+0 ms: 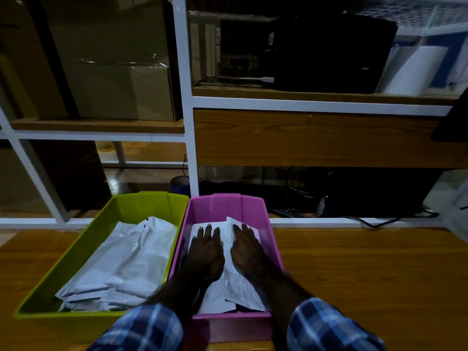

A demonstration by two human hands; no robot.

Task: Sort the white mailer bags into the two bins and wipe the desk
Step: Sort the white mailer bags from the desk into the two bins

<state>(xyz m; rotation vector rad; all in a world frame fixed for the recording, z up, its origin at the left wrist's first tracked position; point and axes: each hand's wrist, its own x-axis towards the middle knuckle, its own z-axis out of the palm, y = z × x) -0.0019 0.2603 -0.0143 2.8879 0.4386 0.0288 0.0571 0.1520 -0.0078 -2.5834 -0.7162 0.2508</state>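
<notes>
Two bins stand side by side on the wooden desk. The green bin on the left holds several white mailer bags piled loosely. The pink bin on the right holds more white mailer bags. My left hand and my right hand lie flat, palms down, fingers spread, pressing on the bags inside the pink bin. Neither hand grips anything. Blue plaid sleeves cover both forearms at the bottom.
A white metal shelf frame rises behind the desk, with cardboard boxes upper left and a black device upper right. Cables and a blue tape roll lie behind the bins. Bare desk extends right of the pink bin.
</notes>
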